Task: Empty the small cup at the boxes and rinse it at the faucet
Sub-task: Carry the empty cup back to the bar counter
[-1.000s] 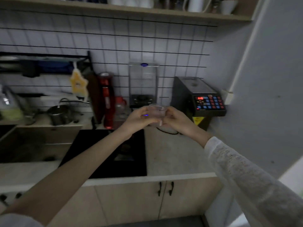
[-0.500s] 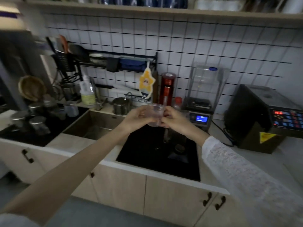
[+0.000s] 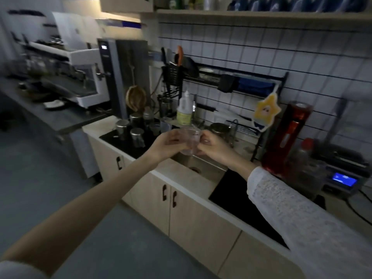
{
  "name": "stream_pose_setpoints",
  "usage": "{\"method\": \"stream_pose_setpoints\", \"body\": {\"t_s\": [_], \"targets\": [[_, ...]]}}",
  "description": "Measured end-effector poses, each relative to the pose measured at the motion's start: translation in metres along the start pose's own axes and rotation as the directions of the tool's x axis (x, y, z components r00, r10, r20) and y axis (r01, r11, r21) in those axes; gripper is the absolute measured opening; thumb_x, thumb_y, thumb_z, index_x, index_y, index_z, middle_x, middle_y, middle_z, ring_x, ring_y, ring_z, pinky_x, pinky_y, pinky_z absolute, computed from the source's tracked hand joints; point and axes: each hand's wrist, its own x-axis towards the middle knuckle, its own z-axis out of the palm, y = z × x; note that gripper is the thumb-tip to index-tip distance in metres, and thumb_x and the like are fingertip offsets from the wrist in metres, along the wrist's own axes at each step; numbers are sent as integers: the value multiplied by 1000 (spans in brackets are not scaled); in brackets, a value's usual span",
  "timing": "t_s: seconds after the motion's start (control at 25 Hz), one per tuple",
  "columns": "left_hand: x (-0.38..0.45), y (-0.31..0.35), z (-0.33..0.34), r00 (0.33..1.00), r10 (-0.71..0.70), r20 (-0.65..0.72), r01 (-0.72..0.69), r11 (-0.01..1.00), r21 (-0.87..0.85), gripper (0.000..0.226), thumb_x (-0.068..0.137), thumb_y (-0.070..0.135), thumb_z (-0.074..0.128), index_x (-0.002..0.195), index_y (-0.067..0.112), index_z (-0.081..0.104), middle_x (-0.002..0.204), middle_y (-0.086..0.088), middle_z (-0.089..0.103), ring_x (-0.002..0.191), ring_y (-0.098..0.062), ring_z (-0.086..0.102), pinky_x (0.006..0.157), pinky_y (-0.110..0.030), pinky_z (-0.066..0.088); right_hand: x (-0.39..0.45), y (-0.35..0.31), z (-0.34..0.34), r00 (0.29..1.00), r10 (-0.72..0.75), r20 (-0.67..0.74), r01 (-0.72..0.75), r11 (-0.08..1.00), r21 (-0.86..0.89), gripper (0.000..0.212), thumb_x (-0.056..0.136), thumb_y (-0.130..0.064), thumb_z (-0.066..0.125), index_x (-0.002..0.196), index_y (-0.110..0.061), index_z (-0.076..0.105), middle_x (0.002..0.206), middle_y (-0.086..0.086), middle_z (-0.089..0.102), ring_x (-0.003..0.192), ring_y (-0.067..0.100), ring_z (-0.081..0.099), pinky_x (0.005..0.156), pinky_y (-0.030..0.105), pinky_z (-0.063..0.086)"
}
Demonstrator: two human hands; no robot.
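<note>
A small clear plastic cup [image 3: 190, 142] is held upright between both hands, above the near edge of the sink [image 3: 201, 168]. My left hand [image 3: 168, 145] grips its left side and my right hand [image 3: 213, 147] pinches its right side. Behind the cup, at the back of the sink, stands the faucet [image 3: 194, 109], partly hidden by a white soap bottle [image 3: 184, 111]. Whether the cup holds liquid is too dim to tell. No boxes are recognisable in view.
Several metal cups [image 3: 132, 129] stand on a black mat left of the sink. A red appliance [image 3: 285, 137] and a scale with a blue display [image 3: 344, 179] sit to the right. A dish rack [image 3: 237, 85] hangs on the tiled wall. An espresso machine [image 3: 80, 77] is far left.
The view has swung left along the counter, from the blender and button machine to the sink. Both hands have kept hold of the cup and now hang over the sink.
</note>
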Motion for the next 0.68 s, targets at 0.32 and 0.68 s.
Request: {"method": "stream_pose_setpoints", "body": {"t_s": [0.32,0.68], "targets": [[-37,-35,-110,965,-73,-253,80,997,16,65,58,54,78,117,27,68,119,4,72,115,-15,66,105,-40,50,71,-44,106,957,-117,265,123,992,-7,34,93,-8,58,127,-9,54,125,8,63,111,23,65,95,40,56],[-46,-67,-203,858,-134,-495,161,987,13,63,70,34,82,128,17,65,122,-3,72,113,-20,68,104,-44,52,155,-79,203,841,-236,486,244,969,48,35,92,-10,57,127,-12,55,120,6,66,108,19,67,90,34,59]]}}
